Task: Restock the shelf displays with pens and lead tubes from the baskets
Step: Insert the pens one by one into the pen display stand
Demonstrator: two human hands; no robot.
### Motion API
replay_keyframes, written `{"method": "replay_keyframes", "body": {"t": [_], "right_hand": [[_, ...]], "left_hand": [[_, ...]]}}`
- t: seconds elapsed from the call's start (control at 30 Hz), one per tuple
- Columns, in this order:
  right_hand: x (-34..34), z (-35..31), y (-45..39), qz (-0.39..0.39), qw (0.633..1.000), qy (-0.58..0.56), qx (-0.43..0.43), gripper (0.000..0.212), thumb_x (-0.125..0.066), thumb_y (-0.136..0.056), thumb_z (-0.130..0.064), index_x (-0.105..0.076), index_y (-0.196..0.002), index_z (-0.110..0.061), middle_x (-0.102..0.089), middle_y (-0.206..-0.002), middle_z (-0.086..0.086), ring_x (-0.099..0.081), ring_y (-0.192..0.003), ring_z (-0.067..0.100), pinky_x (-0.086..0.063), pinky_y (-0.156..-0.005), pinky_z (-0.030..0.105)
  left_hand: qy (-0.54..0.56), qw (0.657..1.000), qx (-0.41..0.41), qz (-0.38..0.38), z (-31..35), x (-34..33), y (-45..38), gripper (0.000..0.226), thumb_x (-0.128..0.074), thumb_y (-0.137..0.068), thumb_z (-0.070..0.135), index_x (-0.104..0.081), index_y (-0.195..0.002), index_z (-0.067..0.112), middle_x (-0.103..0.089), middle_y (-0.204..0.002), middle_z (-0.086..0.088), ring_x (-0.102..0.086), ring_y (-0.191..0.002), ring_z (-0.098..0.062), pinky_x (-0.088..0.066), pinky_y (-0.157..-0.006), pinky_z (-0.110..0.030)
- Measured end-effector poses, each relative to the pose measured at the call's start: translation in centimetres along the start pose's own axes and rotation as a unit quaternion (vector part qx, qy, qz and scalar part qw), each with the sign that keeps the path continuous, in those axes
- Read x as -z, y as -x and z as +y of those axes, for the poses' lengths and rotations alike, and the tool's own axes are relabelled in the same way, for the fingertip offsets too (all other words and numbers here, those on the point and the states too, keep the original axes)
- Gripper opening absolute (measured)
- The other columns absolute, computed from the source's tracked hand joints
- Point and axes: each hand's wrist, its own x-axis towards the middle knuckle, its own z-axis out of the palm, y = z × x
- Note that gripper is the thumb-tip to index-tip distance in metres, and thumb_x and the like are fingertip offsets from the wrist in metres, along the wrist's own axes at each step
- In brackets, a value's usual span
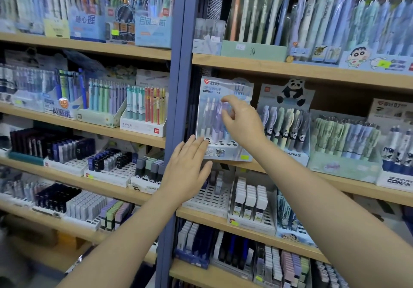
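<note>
A pale blue pen display box (224, 152) with a "0.7 mm" header card stands on the middle shelf, just right of the blue upright. It holds a few lilac and white pens (211, 118) at its back left, with empty holes in front of them. My right hand (242, 120) reaches in from the right, thumb and fingers curled around a lilac pen among them. My left hand (187, 164) lies flat with straight fingers against the box's lower left front corner. No basket is in view.
A panda pen display (283, 126) stands close on the right. Below are white trays of lead tubes (250, 200) and a mostly empty tray (210, 196). The blue upright (176, 109) divides two shelf bays, and the left bay is packed with pens and lead boxes.
</note>
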Motion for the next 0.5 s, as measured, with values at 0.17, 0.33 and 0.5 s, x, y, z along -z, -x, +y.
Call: {"method": "replay_keyframes", "body": {"t": [0.17, 0.33, 0.5], "right_hand": [[1.3, 0.1, -0.1, -0.036, 0.999, 0.006, 0.001, 0.038, -0.05, -0.101, -0.021, -0.053, -0.139, -0.024, -0.038, -0.079, -0.017, -0.043, -0.073, 0.008, -0.033, -0.058, 0.025], [2.5, 1.2, 3.0, -0.036, 0.997, 0.068, 0.017, 0.05, -0.049, -0.102, -0.031, -0.033, -0.15, -0.029, -0.044, -0.113, -0.003, -0.05, -0.071, 0.016, -0.037, -0.055, 0.031], [1.8, 4.4, 8.7, -0.012, 0.996, 0.074, -0.055, 0.052, -0.054, -0.1, -0.041, -0.037, -0.144, -0.018, -0.046, -0.124, 0.005, -0.049, -0.088, 0.019, -0.035, -0.066, 0.029]], "left_hand": [[0.001, 1.0, 0.01, -0.002, 0.3, -0.2, 0.1, 0.075, -0.01, -0.095, 0.053, -0.022, -0.159, 0.016, -0.022, -0.166, 0.0, -0.007, -0.155, -0.016, 0.004, -0.123, -0.032], [0.001, 1.0, 0.021, 0.001, 0.7, -0.3, 0.0, 0.074, -0.009, -0.096, 0.054, -0.016, -0.16, 0.017, -0.012, -0.168, 0.001, -0.001, -0.155, -0.014, 0.005, -0.122, -0.031], [-0.056, 0.998, 0.013, 0.018, 1.3, -1.8, 0.5, 0.066, -0.022, -0.102, 0.046, -0.017, -0.16, 0.017, -0.01, -0.168, -0.002, -0.004, -0.155, -0.025, -0.009, -0.123, -0.042]]}}
